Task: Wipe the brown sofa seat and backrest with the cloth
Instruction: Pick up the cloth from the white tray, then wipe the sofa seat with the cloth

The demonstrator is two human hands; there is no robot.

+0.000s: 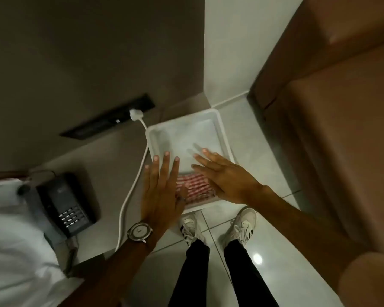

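A red-and-white striped cloth lies folded in the near end of a white tray on the floor. My left hand hovers flat above the tray's left edge, fingers spread, a watch on the wrist. My right hand is stretched flat over the cloth's right side, fingers apart, holding nothing. Both hands partly hide the cloth. The brown sofa fills the right side, its seat and backrest running up the frame.
A dark telephone sits on a grey side table at left, with a white cable running from a wall socket. White bedding lies at far left. My shoes stand on pale floor tiles.
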